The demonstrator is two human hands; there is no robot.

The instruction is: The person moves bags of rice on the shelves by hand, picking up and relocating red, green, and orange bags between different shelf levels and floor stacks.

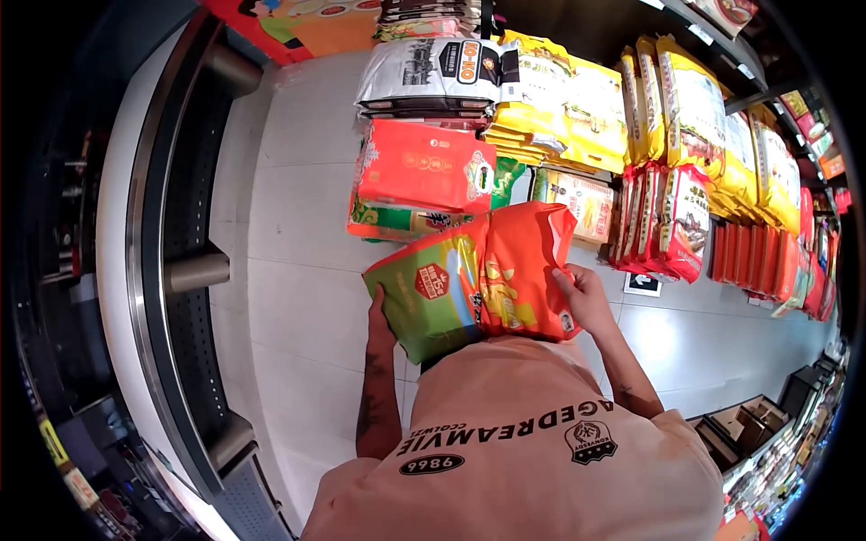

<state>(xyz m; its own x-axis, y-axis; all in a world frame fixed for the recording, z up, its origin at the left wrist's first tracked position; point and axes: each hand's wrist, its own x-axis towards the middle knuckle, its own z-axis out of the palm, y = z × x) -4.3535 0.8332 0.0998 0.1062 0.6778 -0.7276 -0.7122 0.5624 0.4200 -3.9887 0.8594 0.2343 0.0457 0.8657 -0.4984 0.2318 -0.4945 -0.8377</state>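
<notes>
A large bag, green on its left part and red-orange on its right part (525, 266), is held in front of my body between both hands. My left hand (381, 311) grips its left edge, mostly hidden behind the green side. At the right edge, the fingers of my right hand (585, 296) are closed on the red part. Just beyond the bag, a red package (422, 167) lies on top of a green package (386, 220) in a low stack.
White and black bags (424, 77) and yellow bags (591, 108) are piled ahead. Upright red packs (663, 216) stand to the right. A long dark shelf unit with a metal edge (144, 225) runs along the left, beside the tiled floor (302, 216).
</notes>
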